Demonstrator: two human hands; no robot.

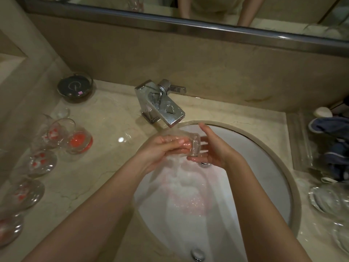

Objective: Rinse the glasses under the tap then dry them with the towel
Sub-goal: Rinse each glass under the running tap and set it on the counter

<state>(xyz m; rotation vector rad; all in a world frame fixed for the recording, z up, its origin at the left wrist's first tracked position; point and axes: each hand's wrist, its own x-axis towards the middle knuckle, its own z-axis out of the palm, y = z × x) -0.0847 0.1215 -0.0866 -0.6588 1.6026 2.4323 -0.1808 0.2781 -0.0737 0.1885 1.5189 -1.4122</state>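
A clear glass (194, 146) lies on its side under the chrome tap (160, 104), over the white sink basin (264, 157). My left hand (162, 146) grips the glass from the left, fingers curled round its body. My right hand (213, 148) is at the glass's thick base, fingers fairly straight and palm cupped against it. Water runs down past the glass into the basin. Several glasses with red patterns (56, 135) stand on the counter at left. A dark blue towel (334, 146) lies bunched at the right.
A dark round bowl (75, 86) sits at the back left of the marble counter. Clear glass dishes (328, 201) rest at right near the towel, with a white soap (323, 112) behind. A mirror edge runs along the top.
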